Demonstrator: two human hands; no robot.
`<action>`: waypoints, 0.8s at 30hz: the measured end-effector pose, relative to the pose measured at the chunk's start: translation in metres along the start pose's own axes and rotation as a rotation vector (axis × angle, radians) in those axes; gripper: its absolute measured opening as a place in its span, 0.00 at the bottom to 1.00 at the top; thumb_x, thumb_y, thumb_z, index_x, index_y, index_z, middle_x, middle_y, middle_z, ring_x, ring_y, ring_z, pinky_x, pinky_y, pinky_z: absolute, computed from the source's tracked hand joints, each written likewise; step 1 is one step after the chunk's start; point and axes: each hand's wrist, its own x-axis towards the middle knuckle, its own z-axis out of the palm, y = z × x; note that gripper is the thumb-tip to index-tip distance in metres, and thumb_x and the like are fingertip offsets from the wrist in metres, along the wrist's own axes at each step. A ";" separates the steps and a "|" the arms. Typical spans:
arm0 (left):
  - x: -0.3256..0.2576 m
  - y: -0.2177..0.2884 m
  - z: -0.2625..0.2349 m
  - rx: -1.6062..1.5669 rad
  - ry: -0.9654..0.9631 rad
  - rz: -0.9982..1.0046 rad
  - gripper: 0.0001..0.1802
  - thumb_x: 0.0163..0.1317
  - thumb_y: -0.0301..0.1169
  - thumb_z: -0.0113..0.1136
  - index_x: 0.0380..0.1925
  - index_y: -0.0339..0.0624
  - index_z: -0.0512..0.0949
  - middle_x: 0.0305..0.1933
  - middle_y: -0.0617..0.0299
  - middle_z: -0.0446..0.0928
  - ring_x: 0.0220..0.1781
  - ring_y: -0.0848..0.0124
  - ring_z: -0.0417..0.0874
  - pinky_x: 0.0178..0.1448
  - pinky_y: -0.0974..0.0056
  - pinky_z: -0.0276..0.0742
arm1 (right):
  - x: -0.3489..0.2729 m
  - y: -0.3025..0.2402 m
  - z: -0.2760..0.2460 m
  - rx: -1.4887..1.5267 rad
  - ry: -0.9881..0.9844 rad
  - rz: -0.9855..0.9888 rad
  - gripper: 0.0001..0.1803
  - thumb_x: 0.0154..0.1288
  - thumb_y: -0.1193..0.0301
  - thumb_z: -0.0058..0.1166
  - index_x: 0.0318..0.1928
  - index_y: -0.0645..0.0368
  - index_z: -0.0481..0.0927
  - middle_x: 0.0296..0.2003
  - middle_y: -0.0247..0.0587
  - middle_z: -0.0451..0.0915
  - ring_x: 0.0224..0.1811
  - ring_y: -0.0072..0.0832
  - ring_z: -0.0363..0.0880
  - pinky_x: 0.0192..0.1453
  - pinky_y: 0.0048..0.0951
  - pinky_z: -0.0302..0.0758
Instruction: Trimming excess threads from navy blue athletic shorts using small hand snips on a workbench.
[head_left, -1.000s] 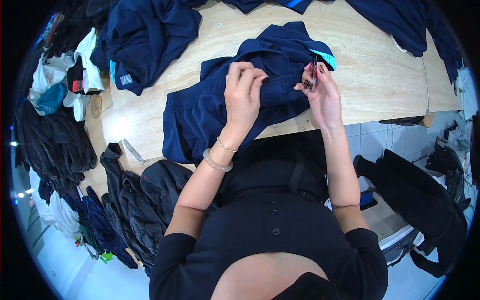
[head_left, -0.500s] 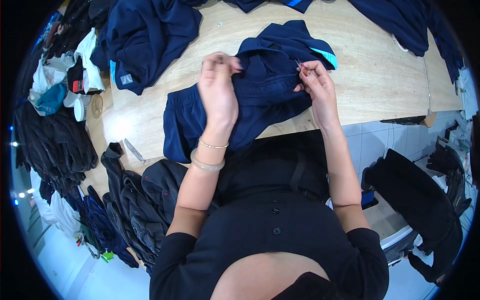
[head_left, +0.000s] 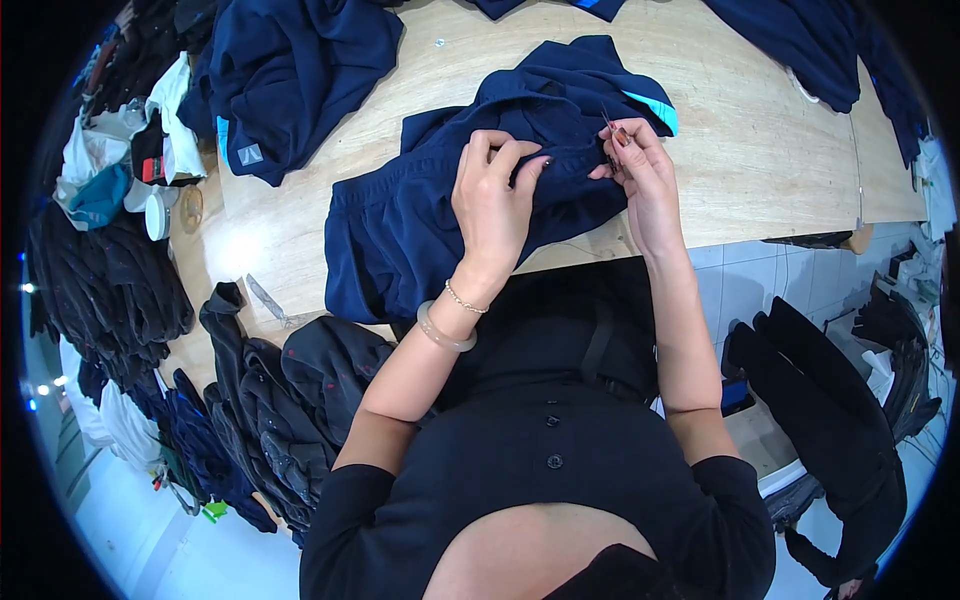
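A pair of navy pants (head_left: 390, 225) with a gathered elastic waistband and a bright cyan panel (head_left: 652, 112) lies bunched on the wooden table in front of me. My left hand (head_left: 495, 195) rests on the waistband, fingers bent and thumb close to the index fingertip, pinching at the cloth. At the waistband's right end, my right hand (head_left: 642, 165) is closed around small pointed thread snips (head_left: 606, 117). Their slim tips point up and away from me, and the rest is mostly hidden by the fingers.
More navy garments (head_left: 300, 80) lie at the far left, with others at the far right (head_left: 800, 45). A knife-like blade (head_left: 265, 298) lies near the left edge. Dark clothes (head_left: 110, 290) are heaped at left. A person in black (head_left: 830, 400) is at lower right.
My left hand has come down and right onto the waistband. My right hand stays nearly in place with the snips. The person in black at right has shifted.
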 end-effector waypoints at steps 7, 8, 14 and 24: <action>0.002 0.000 0.001 0.078 0.024 0.072 0.06 0.51 0.22 0.68 0.30 0.40 0.83 0.33 0.61 0.75 0.36 0.65 0.79 0.39 0.66 0.75 | -0.001 -0.002 -0.001 0.008 -0.007 0.010 0.09 0.72 0.64 0.51 0.43 0.57 0.75 0.37 0.29 0.75 0.37 0.13 0.72 0.42 0.19 0.73; 0.002 -0.002 0.002 0.059 0.042 0.102 0.05 0.51 0.22 0.67 0.30 0.40 0.83 0.33 0.61 0.76 0.36 0.65 0.79 0.39 0.66 0.76 | -0.001 -0.003 0.000 0.007 -0.005 0.010 0.09 0.72 0.64 0.51 0.43 0.57 0.75 0.37 0.29 0.75 0.37 0.13 0.72 0.42 0.19 0.73; 0.000 -0.009 0.001 0.012 0.054 0.133 0.02 0.58 0.21 0.63 0.31 0.38 0.80 0.30 0.57 0.81 0.31 0.63 0.82 0.37 0.67 0.77 | 0.000 -0.010 -0.002 -0.057 -0.017 0.051 0.08 0.71 0.68 0.53 0.44 0.59 0.74 0.39 0.30 0.77 0.38 0.15 0.73 0.41 0.19 0.74; 0.011 -0.006 -0.014 -0.161 -0.094 -0.141 0.04 0.64 0.26 0.58 0.32 0.37 0.78 0.28 0.52 0.81 0.29 0.58 0.84 0.34 0.63 0.78 | -0.007 -0.044 0.019 -1.267 -0.150 -0.632 0.13 0.55 0.65 0.66 0.28 0.57 0.75 0.23 0.33 0.74 0.26 0.28 0.76 0.27 0.28 0.71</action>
